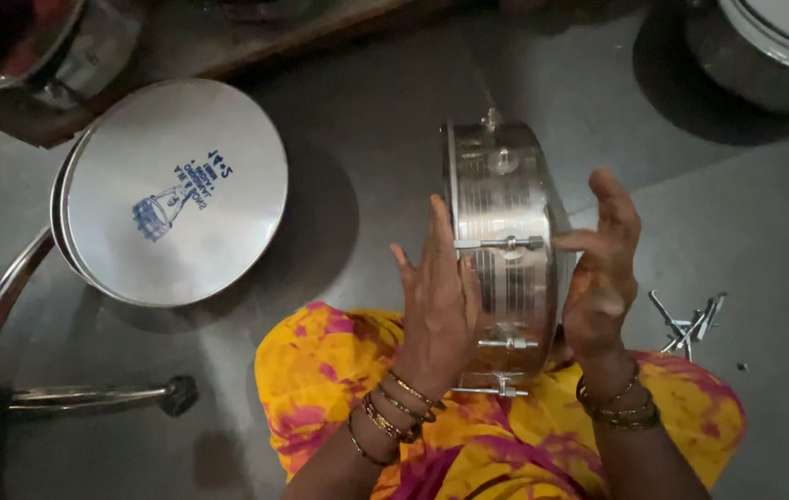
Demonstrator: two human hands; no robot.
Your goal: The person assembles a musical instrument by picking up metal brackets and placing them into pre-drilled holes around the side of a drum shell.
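Observation:
A shiny steel drum shell [503, 208] stands on its edge on my lap, its rim facing left and right, with several tension rods and lugs along its side. My left hand [438, 301] presses flat against the left rim, fingers spread upward. On the right side, my right hand [601, 268] rests with its thumb and fingers touching a horizontal tension rod [503, 243]. Both wrists carry bangles. My knees are covered in yellow and pink cloth [348, 370].
A round white drum head with a blue stamp [172, 190] leans at the left on the grey floor. Several loose metal bolts [690, 319] lie at the right. A steel chair leg [89, 396] sits lower left; other drums [774, 46] stand at the top corners.

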